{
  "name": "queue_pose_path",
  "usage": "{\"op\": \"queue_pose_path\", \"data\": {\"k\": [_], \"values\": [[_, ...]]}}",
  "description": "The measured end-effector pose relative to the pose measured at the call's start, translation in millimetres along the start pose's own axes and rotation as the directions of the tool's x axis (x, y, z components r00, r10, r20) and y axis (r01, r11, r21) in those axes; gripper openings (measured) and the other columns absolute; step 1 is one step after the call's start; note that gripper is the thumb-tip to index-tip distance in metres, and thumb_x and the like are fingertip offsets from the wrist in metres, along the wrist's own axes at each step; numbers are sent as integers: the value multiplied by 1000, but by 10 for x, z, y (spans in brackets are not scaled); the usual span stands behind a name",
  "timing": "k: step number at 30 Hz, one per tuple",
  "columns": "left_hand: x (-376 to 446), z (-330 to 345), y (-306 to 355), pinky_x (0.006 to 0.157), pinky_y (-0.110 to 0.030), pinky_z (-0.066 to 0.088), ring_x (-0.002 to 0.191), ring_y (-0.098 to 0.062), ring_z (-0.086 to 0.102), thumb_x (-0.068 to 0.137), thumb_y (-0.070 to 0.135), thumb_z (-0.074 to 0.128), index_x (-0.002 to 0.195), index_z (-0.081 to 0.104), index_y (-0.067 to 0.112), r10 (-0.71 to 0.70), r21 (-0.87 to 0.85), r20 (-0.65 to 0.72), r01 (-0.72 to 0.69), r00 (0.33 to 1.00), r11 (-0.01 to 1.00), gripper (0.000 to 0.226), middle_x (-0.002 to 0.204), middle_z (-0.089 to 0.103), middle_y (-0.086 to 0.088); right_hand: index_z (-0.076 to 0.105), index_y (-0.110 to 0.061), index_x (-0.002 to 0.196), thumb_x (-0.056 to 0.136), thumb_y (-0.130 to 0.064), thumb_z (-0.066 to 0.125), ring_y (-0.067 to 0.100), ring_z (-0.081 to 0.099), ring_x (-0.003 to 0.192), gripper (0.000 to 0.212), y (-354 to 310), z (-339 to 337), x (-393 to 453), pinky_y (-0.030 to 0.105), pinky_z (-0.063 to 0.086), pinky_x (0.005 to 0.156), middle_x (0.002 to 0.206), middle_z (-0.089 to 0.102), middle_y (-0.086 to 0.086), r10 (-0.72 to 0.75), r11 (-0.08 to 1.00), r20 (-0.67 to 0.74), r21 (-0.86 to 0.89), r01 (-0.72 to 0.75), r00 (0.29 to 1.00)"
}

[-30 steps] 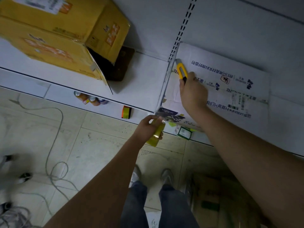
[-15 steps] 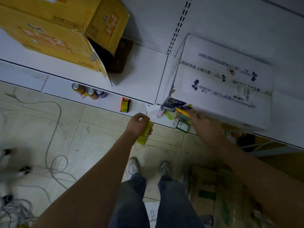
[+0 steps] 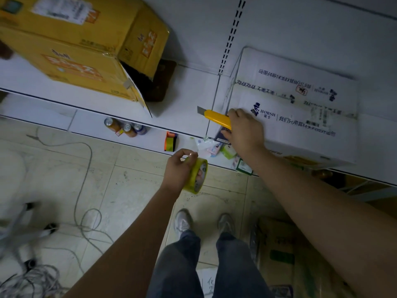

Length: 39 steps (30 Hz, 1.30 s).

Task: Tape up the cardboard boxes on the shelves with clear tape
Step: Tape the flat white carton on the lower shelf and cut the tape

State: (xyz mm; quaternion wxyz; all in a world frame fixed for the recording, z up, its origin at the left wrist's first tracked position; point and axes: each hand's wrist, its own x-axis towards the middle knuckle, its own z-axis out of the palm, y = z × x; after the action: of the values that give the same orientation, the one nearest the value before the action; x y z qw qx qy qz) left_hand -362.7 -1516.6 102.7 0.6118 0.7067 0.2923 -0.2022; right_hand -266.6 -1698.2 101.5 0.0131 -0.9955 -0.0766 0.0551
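- The white cardboard box (image 3: 296, 108) sits on the white shelf (image 3: 182, 100), its near-left corner at the shelf's front edge, where you can reach it.
- Your right hand (image 3: 246, 130) rests on that corner, fingers clamped round a yellow utility knife (image 3: 217, 118) with the blade out and pointing left, away from the box; likely ready to cut tape.
- Your left hand (image 3: 179, 169) hangs below the shelf edge, fingers curled round the clear tape roll (image 3: 197, 176), kept close for the next strip.
- The yellow box (image 3: 81, 46) further left has an end flap open, so it probably needs taping too.
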Motion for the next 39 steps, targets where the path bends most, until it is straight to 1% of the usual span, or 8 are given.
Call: {"op": "queue_pose_path", "data": {"k": [7, 13, 17, 22, 25, 29, 33, 39], "values": [[-348, -268, 128, 67, -29, 54, 88, -24, 70, 96, 33, 63, 88, 67, 26, 79, -7, -12, -79, 997, 997, 12, 93, 72, -4, 49, -5, 124, 94, -46, 61, 35, 60, 99, 52, -43, -291, -46, 36, 42, 67, 118, 56, 17, 127, 959, -2, 256, -122, 992], [-786, -444, 592, 40, -11, 40, 46, 3, 60, 103, 11, 51, 105, 62, -2, 166, -78, -39, -169, 985, 983, 17, 76, 60, -4, 45, 5, 125, 100, -17, 47, 41, 53, 106, 33, 283, -491, -282, 44, 43, 79, 123, 46, 27, 295, 870, 43, 401, -287, 954], [-984, -502, 866, 41, -10, 41, 56, -4, 63, 103, 14, 51, 97, 64, 4, 211, -111, -125, -225, 969, 968, 18, 77, 59, 2, 50, -6, 82, 95, -15, 58, 29, 50, 66, 17, 205, -694, -350, 31, 32, 52, 77, 50, 14, 317, 759, 67, 580, -295, 946], [-1222, -497, 1231, 40, -8, 40, 51, 5, 61, 103, 8, 47, 99, 65, -6, 249, -96, -154, -266, 956, 959, 23, 58, 59, 7, 67, -19, 97, 90, -43, 68, 11, 51, 58, 25, -469, -1243, -418, 25, 42, 55, 68, 57, -2, 23, 361, 286, 891, -275, 958], [-1323, -551, 1326, 41, -8, 41, 48, 8, 58, 105, 7, 44, 106, 63, -12, 302, -40, -193, -315, 934, 948, 27, 60, 59, 4, 66, -29, 115, 83, -51, 72, 3, 55, 62, 39, -845, -1519, -437, 27, 43, 59, 92, 68, -13, -240, 223, 326, 935, -275, 914], [-1434, -727, 1404, 48, -7, 43, 58, 12, 60, 105, 19, 48, 103, 67, 5, 331, 74, -280, -323, 901, 943, 23, 78, 63, 3, 67, -25, 98, 88, -28, 73, 13, 67, 86, 12, -1113, -1700, -429, 28, 49, 68, 93, 71, -7, -198, 229, 224, 957, -177, 954], [-1481, -923, 1401, 61, -16, 49, 72, -1, 61, 102, 30, 53, 95, 68, 25, 352, 168, -274, -316, 895, 934, 17, 83, 64, 13, 64, -28, 87, 88, -22, 74, -7, 61, 75, 12, -1240, -1898, -478, 5, 43, 61, 81, 67, -13, -200, 371, 59, 929, 20, 978], [-1603, -1310, 1773, 45, -10, 44, 55, 5, 63, 102, 20, 54, 100, 64, 7, 475, 40, -246, -481, 845, 876, 16, 67, 67, 11, 67, -26, 94, 93, -32, 68, -2, 63, 73, 6, -1500, -2562, -386, 13, 49, 64, 82, 69, -11, -304, 527, -200, 779, 339, 931]]}}
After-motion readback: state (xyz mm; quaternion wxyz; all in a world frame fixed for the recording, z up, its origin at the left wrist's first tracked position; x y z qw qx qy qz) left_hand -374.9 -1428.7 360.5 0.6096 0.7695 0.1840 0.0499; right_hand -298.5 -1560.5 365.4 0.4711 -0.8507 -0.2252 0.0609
